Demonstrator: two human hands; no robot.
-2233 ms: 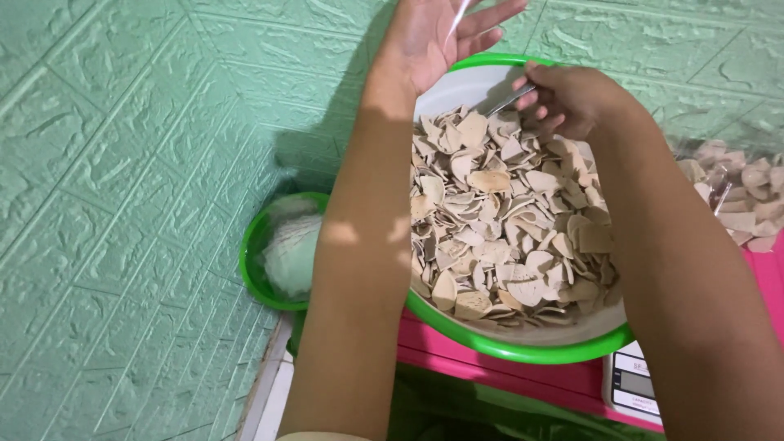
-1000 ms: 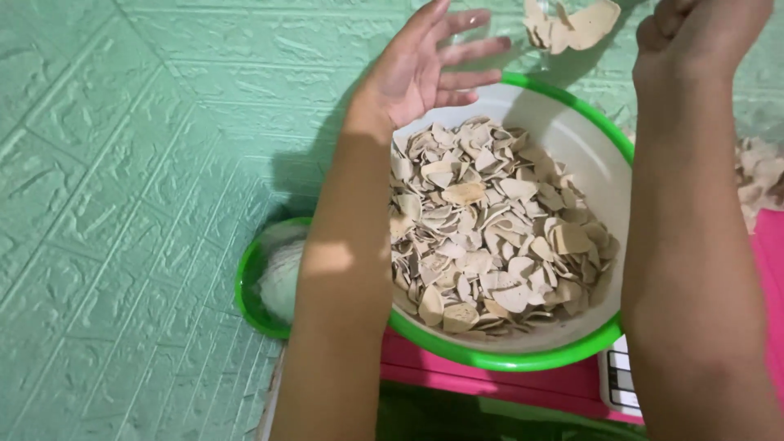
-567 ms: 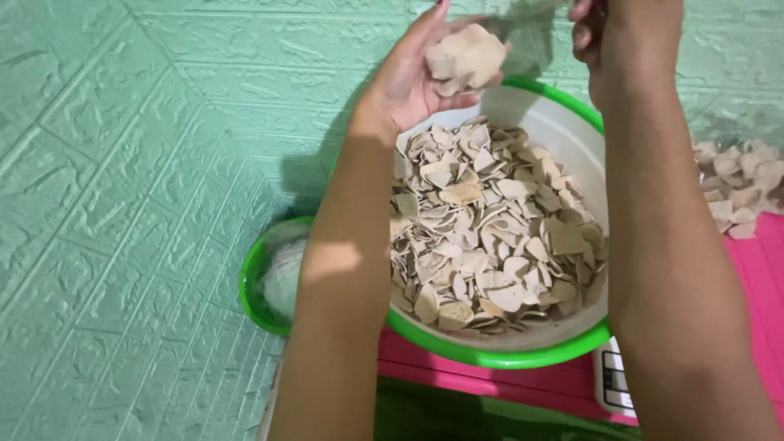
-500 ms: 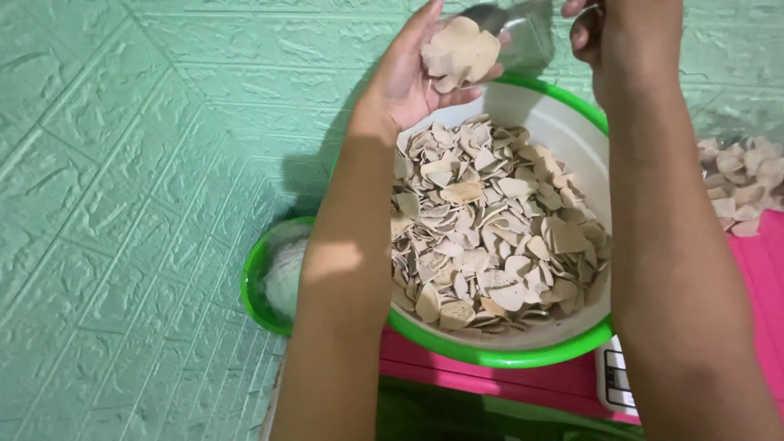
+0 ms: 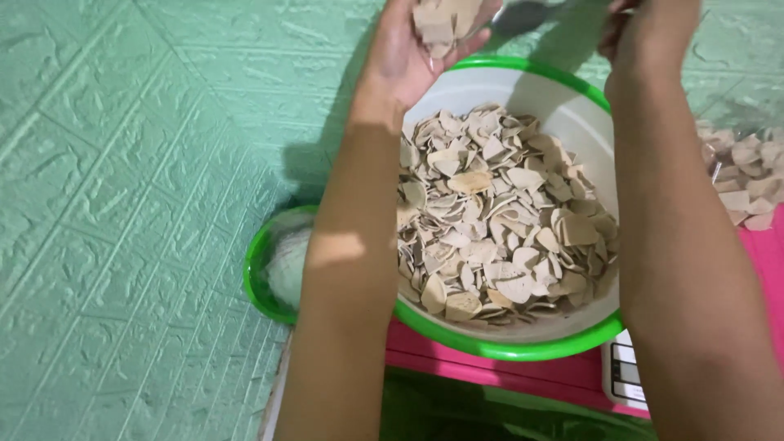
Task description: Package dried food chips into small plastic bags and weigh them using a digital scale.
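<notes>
A big white bowl with a green rim (image 5: 506, 349) is heaped with pale, thin cracker pieces (image 5: 498, 212). Above its far edge my left hand (image 5: 400, 57) is cupped around a small bunch of the same cracker pieces (image 5: 441, 20), partly cut off by the top of the view. My right hand (image 5: 649, 37) is raised over the bowl's far right side with its fingers closed on a grey scoop (image 5: 523, 16) whose end points toward the left hand. Both forearms cross over the bowl.
A smaller green bowl (image 5: 255, 278) holding something white sits left of the big bowl. The big bowl rests on a pink surface (image 5: 490, 367), with a white scale (image 5: 625, 371) at its front right. More cracker pieces in clear wrap (image 5: 747, 175) lie at the right. A green embossed surface (image 5: 122, 163) fills the left.
My right hand lifted the loaded scoop out of the bowl and tipped cracker pieces into my left hand. The left hand, open before, now cups them and has risen toward the top edge.
</notes>
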